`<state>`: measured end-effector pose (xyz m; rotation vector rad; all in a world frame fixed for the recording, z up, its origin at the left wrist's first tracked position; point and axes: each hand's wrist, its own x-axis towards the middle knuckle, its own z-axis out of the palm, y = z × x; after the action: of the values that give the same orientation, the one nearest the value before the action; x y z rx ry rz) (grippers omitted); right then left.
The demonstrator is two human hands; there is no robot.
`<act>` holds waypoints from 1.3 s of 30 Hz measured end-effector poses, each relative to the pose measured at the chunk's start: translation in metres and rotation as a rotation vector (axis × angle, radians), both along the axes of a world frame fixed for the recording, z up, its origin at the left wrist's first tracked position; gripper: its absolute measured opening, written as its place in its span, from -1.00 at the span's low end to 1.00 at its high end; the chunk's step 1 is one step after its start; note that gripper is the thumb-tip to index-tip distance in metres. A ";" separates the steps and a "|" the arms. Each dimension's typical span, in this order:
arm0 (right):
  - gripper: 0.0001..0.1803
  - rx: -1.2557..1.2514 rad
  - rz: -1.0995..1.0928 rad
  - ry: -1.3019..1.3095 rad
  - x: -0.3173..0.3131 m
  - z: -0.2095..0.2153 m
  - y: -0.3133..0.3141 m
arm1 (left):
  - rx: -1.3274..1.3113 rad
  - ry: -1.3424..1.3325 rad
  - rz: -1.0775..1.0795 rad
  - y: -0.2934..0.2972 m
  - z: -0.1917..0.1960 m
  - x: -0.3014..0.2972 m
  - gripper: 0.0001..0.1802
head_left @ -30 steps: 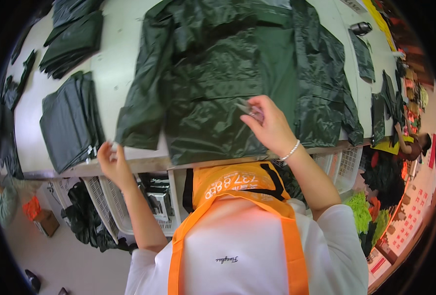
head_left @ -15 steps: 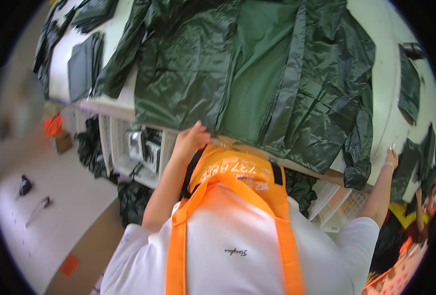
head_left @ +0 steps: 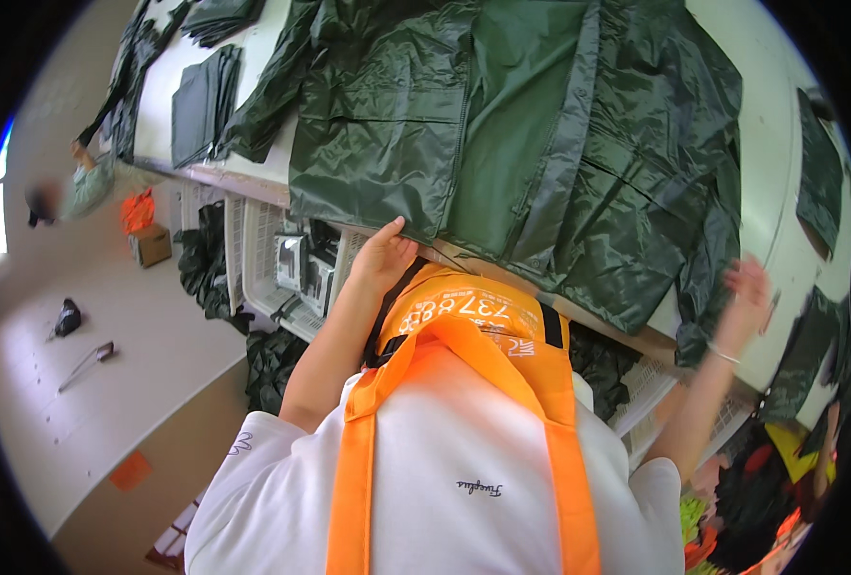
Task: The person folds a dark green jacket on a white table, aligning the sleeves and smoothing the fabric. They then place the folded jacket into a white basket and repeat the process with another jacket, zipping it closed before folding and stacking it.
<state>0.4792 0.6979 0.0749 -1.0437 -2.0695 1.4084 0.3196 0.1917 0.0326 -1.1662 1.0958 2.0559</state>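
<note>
A dark green shiny jacket [head_left: 377,153] lies spread on the white table, its front parted and the matte lining [head_left: 512,115] showing. My left hand [head_left: 387,257] is closed on the lower hem at the table's near edge, left of the front opening. At the right, my right hand [head_left: 746,297] is raised beside the jacket's sleeve [head_left: 708,278], smeared by motion. A thin dark shape shows by its fingers, too blurred to name.
Folded dark garments [head_left: 205,105] lie on the table's far left; more dark pieces [head_left: 818,172] are at the right. Below the edge stand white plastic baskets [head_left: 257,254]. A person [head_left: 90,187] works at the far left, near a cardboard box [head_left: 150,246].
My right hand has moved left and up from the table's right edge toward the sleeve. My left hand has closed on the hem. The view has shifted, bringing a person clearly into sight.
</note>
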 end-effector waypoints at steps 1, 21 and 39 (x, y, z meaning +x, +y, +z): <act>-0.74 -0.163 0.153 0.044 -0.020 0.011 -0.060 | 0.157 0.053 0.008 0.007 0.001 -0.007 -0.77; -0.81 -0.319 0.313 -0.076 -0.107 0.046 -0.240 | 0.380 0.087 -0.679 0.047 0.036 -0.073 -0.65; -0.78 0.557 0.209 -0.407 -0.119 -0.012 -0.319 | 0.131 0.211 -0.993 0.120 0.006 -0.060 -0.32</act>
<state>0.3598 0.3789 0.0628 -0.9412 -2.7075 0.6447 0.2599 0.3119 0.0385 -0.2107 1.2580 1.4188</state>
